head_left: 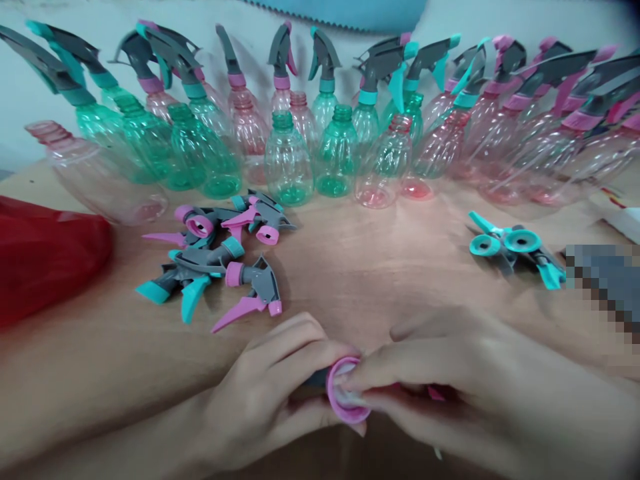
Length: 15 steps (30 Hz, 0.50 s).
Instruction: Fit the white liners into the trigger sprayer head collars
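Observation:
Near the table's front edge, my left hand is closed around a grey trigger spray head with a pink collar, whose open end faces me. The thumb and forefinger of my right hand are pinched together inside that collar. A whitish bit shows at those fingertips, too blurred to name. Part of a pink piece shows under the right hand; most of the spray head is hidden by the hands. Beyond my left hand lies a pile of grey spray heads with pink and teal parts. A few teal-and-grey spray heads lie at the right.
Along the back stand many clear green bottles and pink bottles, several topped with spray heads. One pink bottle leans at the left. A red bag lies at the left edge, a pixelated dark object at the right.

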{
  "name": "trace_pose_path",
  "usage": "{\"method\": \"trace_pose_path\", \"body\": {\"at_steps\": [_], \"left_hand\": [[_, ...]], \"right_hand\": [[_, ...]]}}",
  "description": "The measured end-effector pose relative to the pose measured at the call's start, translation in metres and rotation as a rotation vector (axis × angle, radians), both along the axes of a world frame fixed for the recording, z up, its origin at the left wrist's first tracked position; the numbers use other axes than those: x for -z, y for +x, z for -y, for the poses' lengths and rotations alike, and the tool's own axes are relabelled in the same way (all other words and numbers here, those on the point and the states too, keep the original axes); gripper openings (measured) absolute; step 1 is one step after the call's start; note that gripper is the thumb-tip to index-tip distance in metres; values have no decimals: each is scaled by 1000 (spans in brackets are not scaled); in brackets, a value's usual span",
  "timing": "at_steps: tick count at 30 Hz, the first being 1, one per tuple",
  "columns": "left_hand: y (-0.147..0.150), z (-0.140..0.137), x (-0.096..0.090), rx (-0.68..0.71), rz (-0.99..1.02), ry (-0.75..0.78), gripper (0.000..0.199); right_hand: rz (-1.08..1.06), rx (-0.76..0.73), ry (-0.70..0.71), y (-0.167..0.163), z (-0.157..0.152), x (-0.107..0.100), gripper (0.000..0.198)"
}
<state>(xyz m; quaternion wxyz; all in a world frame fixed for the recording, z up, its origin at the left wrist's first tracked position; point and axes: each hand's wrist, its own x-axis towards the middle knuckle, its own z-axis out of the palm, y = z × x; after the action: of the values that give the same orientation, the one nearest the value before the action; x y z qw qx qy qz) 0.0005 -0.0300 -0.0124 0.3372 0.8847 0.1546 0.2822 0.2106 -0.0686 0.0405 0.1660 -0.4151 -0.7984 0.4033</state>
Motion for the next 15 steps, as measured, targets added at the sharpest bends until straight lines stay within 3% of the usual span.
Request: {"method": "trace_pose_path", "body": {"at_steps": [5,11,15], "left_hand": [[1,1,-1,0,5,52,23],[2,0,-4,-15,4,95,22],[2,-1,-6,-38,-16,100,24]], "right_hand": [[92,119,206,-5,9,4,18],[153,158,260,-8,14,6,15],[205,182,382,-9,20,6,24]]}}
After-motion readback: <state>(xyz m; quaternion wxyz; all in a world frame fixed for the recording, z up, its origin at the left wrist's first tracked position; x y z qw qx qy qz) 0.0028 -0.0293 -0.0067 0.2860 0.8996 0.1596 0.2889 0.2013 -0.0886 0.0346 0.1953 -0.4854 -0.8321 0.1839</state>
